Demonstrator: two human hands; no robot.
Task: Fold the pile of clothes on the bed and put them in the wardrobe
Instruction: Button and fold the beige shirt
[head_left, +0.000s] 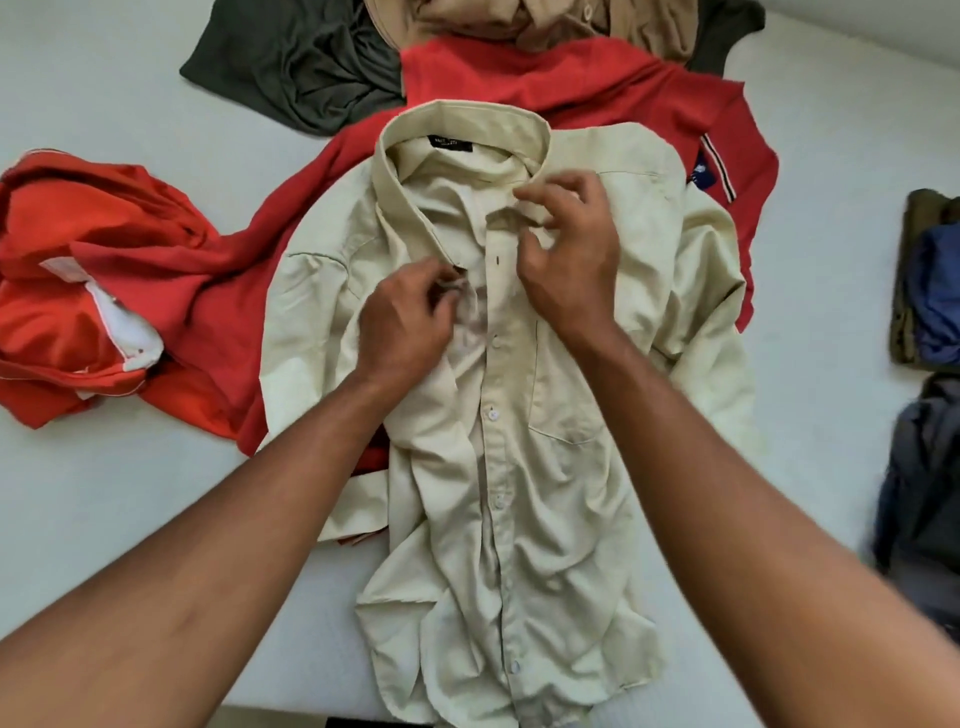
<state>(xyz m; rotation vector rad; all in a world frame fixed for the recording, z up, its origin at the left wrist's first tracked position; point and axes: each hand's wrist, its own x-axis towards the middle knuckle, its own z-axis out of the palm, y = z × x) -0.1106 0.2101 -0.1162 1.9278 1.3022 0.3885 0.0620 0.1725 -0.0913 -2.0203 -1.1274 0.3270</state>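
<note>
A cream button-up shirt (524, 467) lies face up on the white bed (104, 493), collar at the far end. My left hand (405, 322) pinches the left front edge of the shirt just below the collar. My right hand (569, 254) hovers over the button placket near the top, fingers curled and touching the cloth at the collar. Under the shirt lies a red polo shirt (597, 78). The wardrobe is out of view.
An orange-red garment (78, 291) is crumpled at the left. A dark green top (296, 67) and a tan garment (519, 21) lie at the far end. Folded blue and olive clothes (930, 291) and a dark grey garment (919, 493) sit at the right edge.
</note>
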